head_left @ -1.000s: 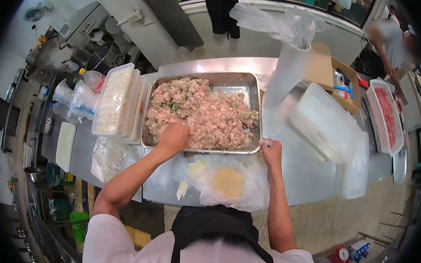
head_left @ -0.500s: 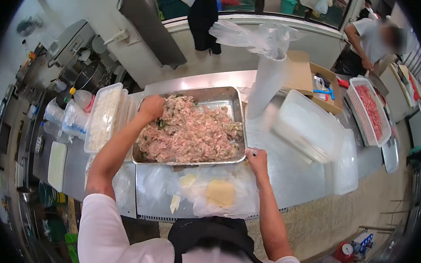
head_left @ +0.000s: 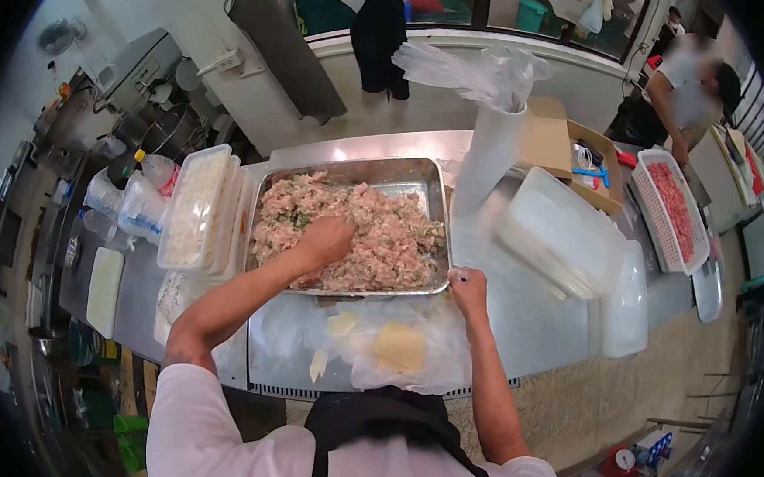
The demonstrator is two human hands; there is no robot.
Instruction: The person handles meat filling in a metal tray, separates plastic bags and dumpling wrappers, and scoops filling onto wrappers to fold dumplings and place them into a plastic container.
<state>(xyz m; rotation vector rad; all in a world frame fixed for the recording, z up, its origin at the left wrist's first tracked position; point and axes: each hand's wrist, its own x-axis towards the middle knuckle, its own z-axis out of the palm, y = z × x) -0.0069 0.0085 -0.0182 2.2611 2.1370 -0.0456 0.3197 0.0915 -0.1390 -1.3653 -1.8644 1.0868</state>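
A: And over on the left, here's the left hand (head_left: 328, 240), down at the mince (head_left: 390, 252), fingers hidden from above: spread or pressed together, I can't tell!

B: That mince lies in the metal tray (head_left: 409, 189), on the table (head_left: 526, 322) right in front of the person. The step looks like working it over by hand.

A: Across to the right hand (head_left: 469, 294), fingers curled closed at the tray's near right corner, seemingly gripping the rim.

B: So the next move, I'd judge, calls for that corner held firm against the other hand's push.

A: The count, left to right?

B: A stack of clear containers (head_left: 194, 209), too tight to number; one tray; three pale yellow pieces (head_left: 399, 346) just nearer the person.

A: Then one plastic roll (head_left: 490, 153), one cardboard box (head_left: 545, 139), one basket (head_left: 660, 222) of red meat (head_left: 672, 208)!
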